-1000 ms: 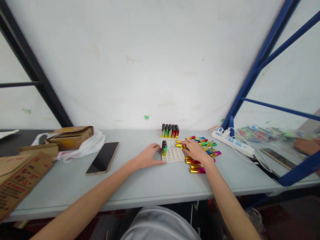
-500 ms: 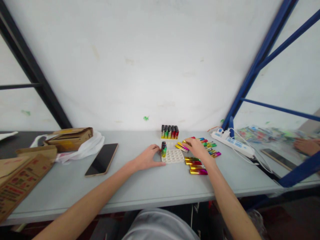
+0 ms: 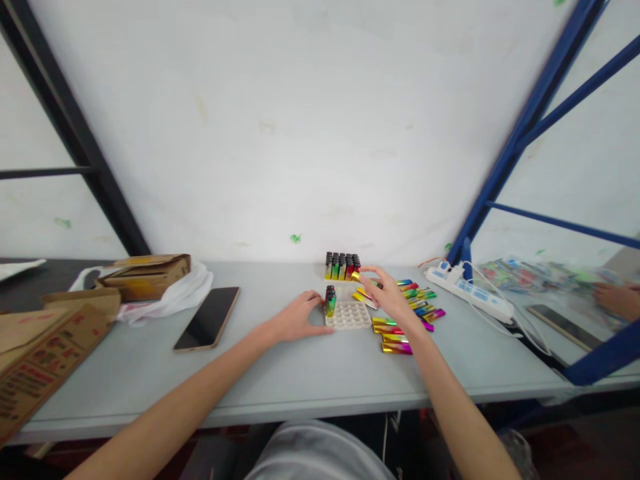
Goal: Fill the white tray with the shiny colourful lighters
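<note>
A white tray with rows of round holes lies on the table, and a few green-yellow lighters with black tops stand upright at its left end. My left hand holds the tray's left side, thumb at the near corner and fingers farther back. Above the table right of the tray, my right hand pinches a shiny gold lighter between thumb and fingers; most of it is hidden. Loose metallic lighters lie in a pile beneath and beside the right hand.
Behind the tray stands a second block of upright lighters. A phone lies to the left, near cardboard boxes and a white plastic bag. On the right are a power strip, a blue frame post and another person's hand.
My right hand has risen from the loose lighters with a gold one in its fingers. My left hand stays at the tray. The view has shifted slightly.
</note>
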Motion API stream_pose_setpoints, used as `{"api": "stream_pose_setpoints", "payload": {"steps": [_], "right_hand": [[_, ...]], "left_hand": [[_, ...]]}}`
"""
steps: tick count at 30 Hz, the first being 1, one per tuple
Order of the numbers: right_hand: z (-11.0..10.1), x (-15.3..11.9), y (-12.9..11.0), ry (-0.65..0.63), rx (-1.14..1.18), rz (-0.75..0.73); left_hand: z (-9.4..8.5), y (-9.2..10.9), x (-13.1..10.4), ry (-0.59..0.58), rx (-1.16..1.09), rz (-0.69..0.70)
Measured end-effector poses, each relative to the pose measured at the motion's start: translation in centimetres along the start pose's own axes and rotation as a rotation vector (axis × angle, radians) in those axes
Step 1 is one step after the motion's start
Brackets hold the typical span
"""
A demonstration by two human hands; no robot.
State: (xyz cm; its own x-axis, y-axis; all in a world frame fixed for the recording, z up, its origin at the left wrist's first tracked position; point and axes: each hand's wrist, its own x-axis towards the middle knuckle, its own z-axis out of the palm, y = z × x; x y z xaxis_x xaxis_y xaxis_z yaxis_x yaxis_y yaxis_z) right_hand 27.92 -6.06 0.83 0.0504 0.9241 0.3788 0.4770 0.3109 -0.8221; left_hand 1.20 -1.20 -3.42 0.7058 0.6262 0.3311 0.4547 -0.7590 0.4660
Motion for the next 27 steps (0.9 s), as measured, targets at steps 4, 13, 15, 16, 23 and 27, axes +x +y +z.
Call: {"api": "stream_pose_setpoints", "payload": {"steps": [4, 13, 15, 16, 23, 27], "right_hand": [[0.4, 0.1, -0.1, 0.069, 0.053, 0.093], [1.5, -0.6, -1.9, -0.143, 0.397, 0.082], [1.9, -0.8, -2.4, -0.151, 0.449, 0.144], [2.2, -0.8, -2.5, -0.15, 0.456, 0.174], [3.7, -1.1, -2.2, -0.006, 0.226, 0.1], [3.8, -1.4, -2.1, 0.085, 0.07, 0.063]], "left_hand": [[-0.1, 0.1, 0.0, -0.016, 0.011, -0.008], [0.1, -0.1, 0.0, -0.005, 0.01, 0.004], [0.1, -0.3, 0.0, -0.007, 0.012, 0.002], [0.2, -0.3, 0.0, -0.008, 0.013, 0.002], [0.0, 0.0, 0.0, -0.027, 0.0, -0.001], [0.0, 0.1, 0.0, -0.034, -0.002, -0.005]]}}
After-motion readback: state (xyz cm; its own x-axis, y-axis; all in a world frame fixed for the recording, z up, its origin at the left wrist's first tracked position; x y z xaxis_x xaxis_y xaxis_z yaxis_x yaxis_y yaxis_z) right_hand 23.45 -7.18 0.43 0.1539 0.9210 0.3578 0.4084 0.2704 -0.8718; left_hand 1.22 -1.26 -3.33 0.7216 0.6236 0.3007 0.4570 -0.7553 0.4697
